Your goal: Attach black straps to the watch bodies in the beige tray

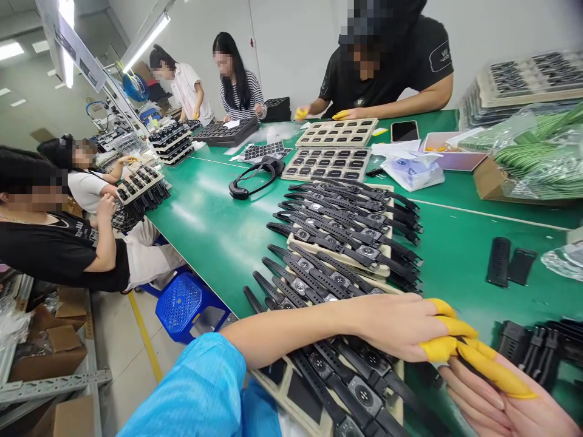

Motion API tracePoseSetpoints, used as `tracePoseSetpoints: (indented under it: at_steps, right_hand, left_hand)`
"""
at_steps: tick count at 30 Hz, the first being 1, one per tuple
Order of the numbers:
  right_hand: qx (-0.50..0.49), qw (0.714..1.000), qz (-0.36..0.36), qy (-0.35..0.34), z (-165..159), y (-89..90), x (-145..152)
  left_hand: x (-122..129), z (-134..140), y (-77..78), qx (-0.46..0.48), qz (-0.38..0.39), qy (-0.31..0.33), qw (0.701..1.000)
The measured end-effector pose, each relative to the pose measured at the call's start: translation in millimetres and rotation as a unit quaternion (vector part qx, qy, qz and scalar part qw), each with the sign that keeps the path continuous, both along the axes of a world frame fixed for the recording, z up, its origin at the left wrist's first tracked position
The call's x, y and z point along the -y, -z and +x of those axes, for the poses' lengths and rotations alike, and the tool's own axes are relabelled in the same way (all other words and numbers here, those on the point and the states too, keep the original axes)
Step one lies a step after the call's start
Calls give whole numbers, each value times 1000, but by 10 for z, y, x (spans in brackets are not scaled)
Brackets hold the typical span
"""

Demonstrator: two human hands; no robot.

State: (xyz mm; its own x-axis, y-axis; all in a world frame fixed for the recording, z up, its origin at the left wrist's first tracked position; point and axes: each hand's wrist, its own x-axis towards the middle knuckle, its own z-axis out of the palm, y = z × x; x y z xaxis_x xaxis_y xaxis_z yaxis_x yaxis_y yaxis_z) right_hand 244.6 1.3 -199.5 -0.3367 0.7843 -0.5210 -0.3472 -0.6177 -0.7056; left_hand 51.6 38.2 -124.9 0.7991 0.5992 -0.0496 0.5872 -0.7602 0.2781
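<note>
My left hand [439, 331] reaches across from the left, its bare forearm coming out of a blue sleeve. Yellow finger covers sit on its fingertips, which are pinched together against those of my right hand [498, 385]. Between the two hands a small black piece shows, mostly hidden by the fingers; its kind is unclear. Beneath my left forearm lie black smartwatches [364, 394] with straps attached, resting face down across a cream tray [298, 397]. Loose black watch straps [528, 349] lie beyond my right hand.
More watches [337, 221] lie on stacked trays ahead. Two strap pieces [498, 261] rest on the green table [200, 206]. Further back are compartment trays [334, 133], a phone [404, 131] and bagged green straps [537, 145]. Several co-workers sit around; a blue stool [186, 303] stands left.
</note>
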Motion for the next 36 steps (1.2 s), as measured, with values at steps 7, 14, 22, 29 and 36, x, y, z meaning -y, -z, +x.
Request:
tracePoseSetpoints:
  at_steps: [7,14,22,29,36]
  right_hand:
    - [-55,997,47,-25,-119,-156,12]
    - [-114,987,110,4,-215,-193,-40]
    - [-65,994,92,-1,-210,-205,-39]
    - [-44,994,105,-5,-199,-228,-33]
    - [140,922,352,78,-120,-137,-13]
  left_hand:
    - [22,-39,31,46,2,-15,999]
    - [6,-82,135,102,-6,-39,994]
    - [22,-51,117,23,25,-46,998]
    - [20,-64,107,53,4,-44,998]
    - [40,-95,-59,154,-1,-40,987]
